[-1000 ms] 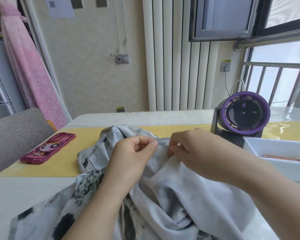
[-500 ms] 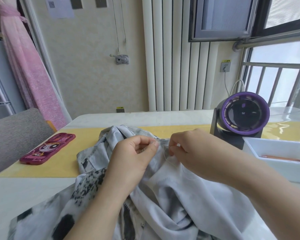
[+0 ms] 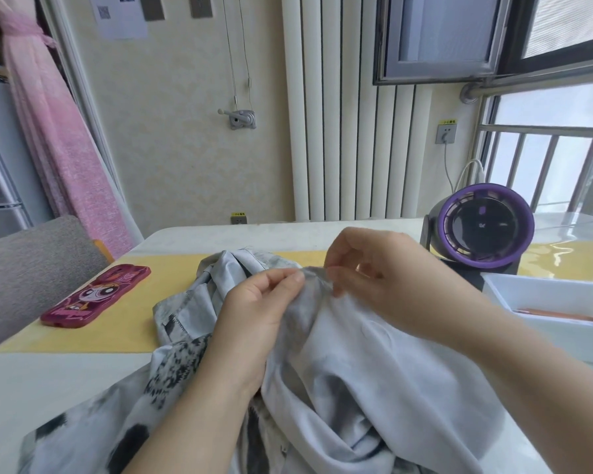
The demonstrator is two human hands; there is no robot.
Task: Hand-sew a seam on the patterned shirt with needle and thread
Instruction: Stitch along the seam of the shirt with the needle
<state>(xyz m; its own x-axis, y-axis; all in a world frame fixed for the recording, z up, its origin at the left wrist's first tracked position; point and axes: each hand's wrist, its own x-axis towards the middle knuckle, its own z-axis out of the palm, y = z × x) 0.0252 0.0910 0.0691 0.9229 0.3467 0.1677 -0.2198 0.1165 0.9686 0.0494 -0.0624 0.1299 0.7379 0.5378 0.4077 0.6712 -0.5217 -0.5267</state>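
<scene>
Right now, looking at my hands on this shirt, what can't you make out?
Needle and thread: head view, too small to see, or hidden where the right hand pinches the fold of the patterned shirt.
Seam being sewn: head view, covered by the left hand, which grips the cloth.
White tray: head view, cut off by the right edge, contents unclear.
Shirt's lower part: head view, cut off by the bottom edge.

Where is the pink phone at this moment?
In the head view, the phone lies on the yellow mat at the left, left of the shirt, not touching it.
</scene>
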